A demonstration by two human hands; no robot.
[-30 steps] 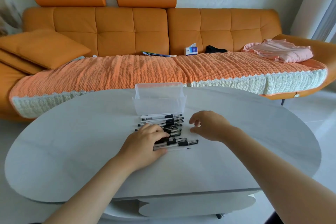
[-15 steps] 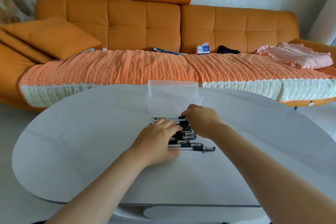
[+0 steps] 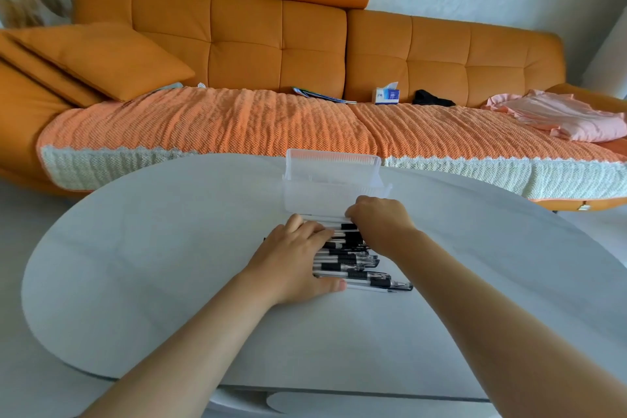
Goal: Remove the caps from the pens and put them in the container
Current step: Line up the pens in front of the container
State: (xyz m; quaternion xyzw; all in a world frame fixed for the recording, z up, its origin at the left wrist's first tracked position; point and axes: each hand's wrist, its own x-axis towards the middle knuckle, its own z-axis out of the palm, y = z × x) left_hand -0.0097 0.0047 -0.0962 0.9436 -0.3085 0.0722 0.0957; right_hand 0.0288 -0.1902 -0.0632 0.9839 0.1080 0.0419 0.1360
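Pens (image 3: pixel 353 265) are piled at the middle of the table (image 3: pixel 135 265), just before a container (image 3: pixel 325 193). The left hand (image 3: pixel 295 261) is laid on the pile's left side, the right hand (image 3: pixel 380 219) at its far end, by the container. Behind the table a sofa (image 3: pixel 271 44) is seen, a cushion (image 3: pixel 101 58) on its left.

Black-and-clear pens (image 3: pixel 353 265), translucent container (image 3: pixel 325 193), pale grey table (image 3: pixel 169 248), orange sofa (image 3: pixel 305 44)

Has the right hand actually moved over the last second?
Yes. The right hand moved forward and left: it was off to the right of the pens and is now over their far end, by the container.
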